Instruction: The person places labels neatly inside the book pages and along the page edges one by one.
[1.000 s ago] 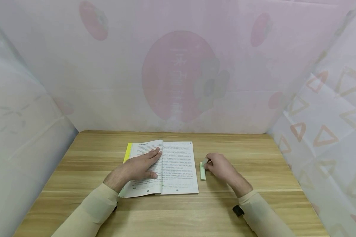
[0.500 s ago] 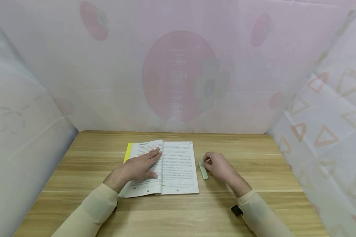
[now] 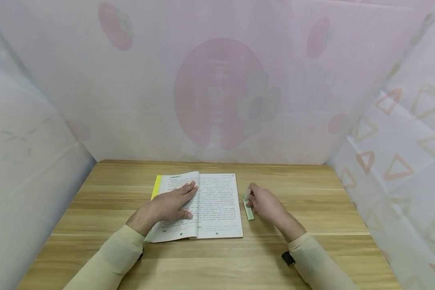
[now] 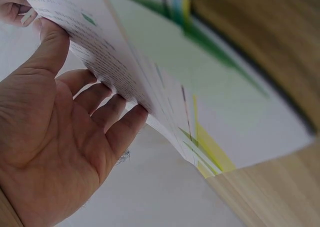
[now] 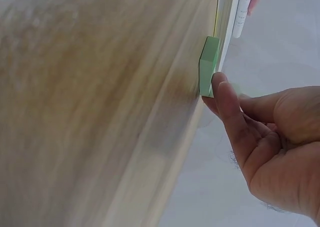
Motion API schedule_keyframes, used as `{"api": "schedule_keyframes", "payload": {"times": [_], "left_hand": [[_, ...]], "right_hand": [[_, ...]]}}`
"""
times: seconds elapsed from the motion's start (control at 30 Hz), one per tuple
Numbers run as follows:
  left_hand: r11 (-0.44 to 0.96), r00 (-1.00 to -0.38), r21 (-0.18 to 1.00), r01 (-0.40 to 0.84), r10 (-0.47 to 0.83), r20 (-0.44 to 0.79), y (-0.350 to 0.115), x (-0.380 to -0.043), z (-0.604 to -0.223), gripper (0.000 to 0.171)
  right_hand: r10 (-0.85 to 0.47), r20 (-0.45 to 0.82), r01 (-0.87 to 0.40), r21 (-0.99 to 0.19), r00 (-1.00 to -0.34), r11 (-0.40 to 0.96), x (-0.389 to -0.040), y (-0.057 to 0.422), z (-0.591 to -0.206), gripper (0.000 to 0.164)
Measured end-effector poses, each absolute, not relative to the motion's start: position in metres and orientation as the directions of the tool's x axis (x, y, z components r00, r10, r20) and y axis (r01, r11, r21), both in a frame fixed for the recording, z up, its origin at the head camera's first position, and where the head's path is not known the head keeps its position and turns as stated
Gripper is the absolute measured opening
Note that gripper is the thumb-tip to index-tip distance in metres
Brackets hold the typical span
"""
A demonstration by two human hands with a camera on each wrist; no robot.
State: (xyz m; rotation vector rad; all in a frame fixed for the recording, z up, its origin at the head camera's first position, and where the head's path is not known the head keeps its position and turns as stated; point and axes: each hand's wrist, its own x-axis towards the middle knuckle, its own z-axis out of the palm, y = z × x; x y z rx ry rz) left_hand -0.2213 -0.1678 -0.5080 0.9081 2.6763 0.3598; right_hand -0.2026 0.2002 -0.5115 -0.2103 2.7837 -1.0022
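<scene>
An open book [image 3: 217,209] with printed pages lies on the wooden table. My left hand [image 3: 171,204] rests flat on its left page, fingers spread toward the spine; the left wrist view shows the palm [image 4: 60,137] against the paper. Just right of the book lies a narrow pale green sticky note pad [image 3: 249,212], slightly slanted. My right hand [image 3: 270,205] is at its far end, pinching the lifted top sheet [image 3: 247,193] while other fingers touch the pad. In the right wrist view the fingertips meet one end of the pad [image 5: 206,69].
The wooden table [image 3: 210,266] reaches to a pale pink patterned cloth [image 3: 137,100] behind. More cloth walls stand left and right [image 3: 395,161]. A yellow strip [image 3: 155,186] shows at the book's left edge.
The pad has turned slightly, its far end toward the book. The right fingers closed over its far end, and the sheet now bends up from it. My left hand has not moved.
</scene>
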Motion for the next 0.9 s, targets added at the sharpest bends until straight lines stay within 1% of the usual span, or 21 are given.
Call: {"api": "schedule_keyframes", "payload": {"times": [0.23,0.4,0.6,0.8,0.9], "left_hand": [[0.763,-0.754,0.319,0.563,0.632,-0.181,-0.1674,-0.2217,-0.5082,0.102],[0.766,-0.756,0.321,0.557,0.628,-0.185,-0.1682,-0.2214,-0.5083,0.102],[0.766,-0.756,0.326,0.555,0.627,-0.186,-0.1672,-0.2215,-0.5081,0.102],[0.764,-0.755,0.322,0.559,0.629,-0.184,-0.1675,-0.2212,-0.5085,0.102],[0.764,-0.754,0.32,0.56,0.63,-0.185,-0.1675,-0.2212,-0.5086,0.102]], "right_hand": [[-0.195,-0.097,-0.083,-0.664,-0.976,0.743,-0.2031,0.2017,-0.5108,0.017],[-0.205,-0.073,-0.102,-0.678,-0.976,0.728,-0.2054,0.203,-0.5121,0.01],[-0.225,0.006,-0.178,-0.638,-0.974,0.75,-0.2085,0.2055,-0.5129,0.003],[-0.237,0.034,-0.202,-0.643,-0.971,0.739,-0.2069,0.2061,-0.5093,0.009],[-0.242,0.034,-0.204,-0.656,-0.97,0.726,-0.2057,0.2071,-0.5089,0.008]]}}
